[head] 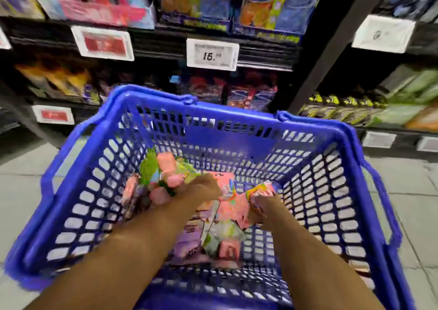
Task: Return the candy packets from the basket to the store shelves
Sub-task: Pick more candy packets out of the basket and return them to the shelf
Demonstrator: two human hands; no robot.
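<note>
Both hands gripping candy packets (166, 172) inside blue basket (78, 162), shelves (213, 49) behind

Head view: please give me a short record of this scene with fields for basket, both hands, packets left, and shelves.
basket: blue plastic basket, on the floor before the shelves
left hand: left hand inside the basket, grips a bunch of green and pink candy packets
right hand: right hand inside the basket, grips one colourful packet
packets left: loose packets on the basket bottom
shelves: stocked shelves, price tag reading 15
</note>
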